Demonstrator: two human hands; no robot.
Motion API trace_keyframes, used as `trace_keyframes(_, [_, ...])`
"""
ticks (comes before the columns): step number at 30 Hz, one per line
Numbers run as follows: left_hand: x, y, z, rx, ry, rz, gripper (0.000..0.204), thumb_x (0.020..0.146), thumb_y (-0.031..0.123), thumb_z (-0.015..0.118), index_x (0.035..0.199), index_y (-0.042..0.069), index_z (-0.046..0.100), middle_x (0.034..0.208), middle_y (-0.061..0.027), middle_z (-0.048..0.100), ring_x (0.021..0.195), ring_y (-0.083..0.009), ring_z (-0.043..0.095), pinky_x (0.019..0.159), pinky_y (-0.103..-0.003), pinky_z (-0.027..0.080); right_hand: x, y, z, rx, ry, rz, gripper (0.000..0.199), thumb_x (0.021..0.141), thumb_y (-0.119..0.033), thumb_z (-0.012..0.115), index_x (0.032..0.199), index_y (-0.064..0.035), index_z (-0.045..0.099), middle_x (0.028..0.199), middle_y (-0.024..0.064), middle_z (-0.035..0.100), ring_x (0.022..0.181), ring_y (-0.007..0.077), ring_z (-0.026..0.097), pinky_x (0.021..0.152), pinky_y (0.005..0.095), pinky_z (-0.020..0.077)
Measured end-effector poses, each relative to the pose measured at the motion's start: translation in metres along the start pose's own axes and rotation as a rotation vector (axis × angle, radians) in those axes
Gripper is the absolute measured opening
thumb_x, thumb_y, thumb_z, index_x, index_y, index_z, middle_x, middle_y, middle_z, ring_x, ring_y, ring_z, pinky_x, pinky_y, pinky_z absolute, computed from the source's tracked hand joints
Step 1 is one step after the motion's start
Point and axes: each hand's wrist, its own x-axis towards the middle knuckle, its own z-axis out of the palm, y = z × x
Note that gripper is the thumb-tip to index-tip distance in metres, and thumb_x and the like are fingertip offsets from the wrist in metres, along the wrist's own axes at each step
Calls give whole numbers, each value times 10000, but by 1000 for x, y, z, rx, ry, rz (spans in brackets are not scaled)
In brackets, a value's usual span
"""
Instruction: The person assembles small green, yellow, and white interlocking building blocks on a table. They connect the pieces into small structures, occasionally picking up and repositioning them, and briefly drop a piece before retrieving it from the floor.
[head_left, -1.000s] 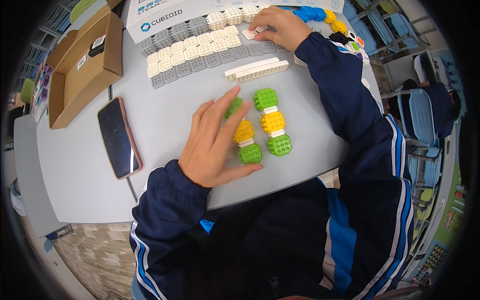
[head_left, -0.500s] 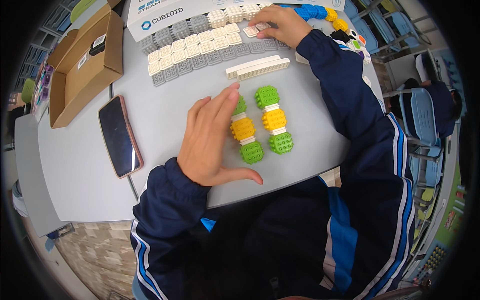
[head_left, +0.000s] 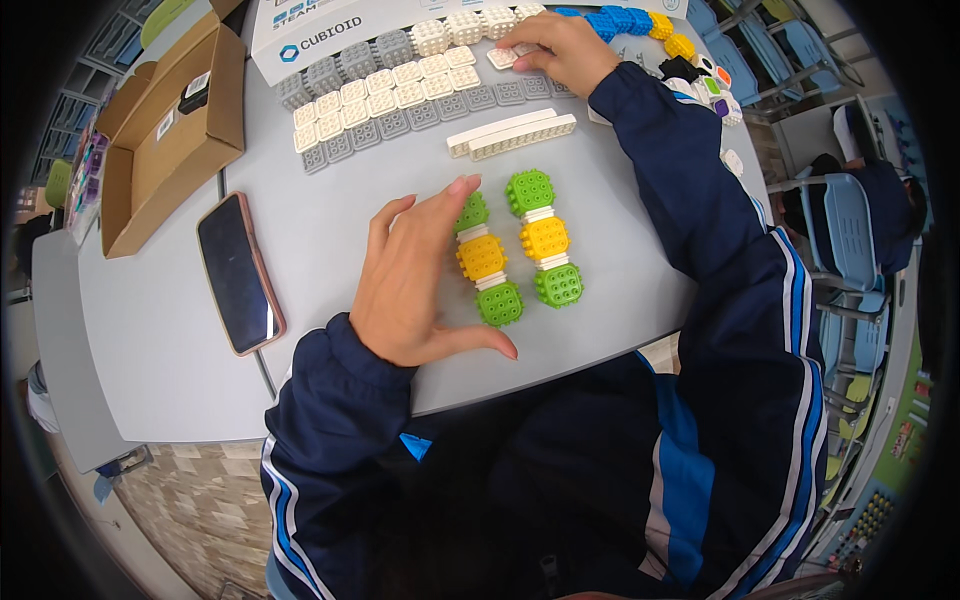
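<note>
Grey counter [head_left: 330,230] is seen from above, with blue chairs [head_left: 845,225] past its right edge. Two block stacks, each green-yellow-green with white spacers, are laid side by side near the front edge, presumably for comparison. The left stack [head_left: 485,258] is touched by the left hand [head_left: 415,275], which is laid flat with fingers spread and thumb extended along the front edge; nothing is gripped. The right stack [head_left: 545,238] lies just beside it, untouched. The right hand [head_left: 555,50] is extended to the far edge, arm nearly straight, fingers curled onto a white tile [head_left: 503,57] among the sorted tile rows [head_left: 390,95]; whether the tile is pinched cannot be told. A phone [head_left: 238,272] and a cardboard box [head_left: 165,125] are kept toward the left edge.
</note>
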Motion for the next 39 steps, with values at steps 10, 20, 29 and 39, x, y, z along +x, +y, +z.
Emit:
trace_keyframes(10, [-1,-2,-7,26,89,11,1227,510,559,918,1466,-4,395,1352,-190,553,1174,-357,544,1041,-495,349,-54,-136,-58,249,5,-324,320,754,-97,778,1059,-23,713,1027,94,678,972,293,633,806,375,529])
trace_keyframes(20, [3,-2,-7,-289,108,-415,676,733,126,796,1356,35,549,1332,-138,550,975,-194,528,857,-322,435,-82,-167,-42,343,-123,-163,374,723,-97,809,1069,-5,698,1011,83,647,892,263,595,724,346,533])
trace_keyframes(29, [7,-4,0,-334,-11,-441,605,767,70,770,1335,42,565,1256,-99,566,927,-173,503,891,-303,435,-91,-163,-31,403,-73,-167,422,675,-108,838,1066,-23,704,1019,82,647,916,264,597,733,337,536])
trace_keyframes(39, [8,1,-2,-350,-61,-566,611,755,122,786,1330,66,584,1109,-38,591,941,-170,493,951,-314,366,-95,-143,-47,425,-65,-193,352,737,-65,802,1074,-16,711,1061,90,657,939,280,602,773,351,533])
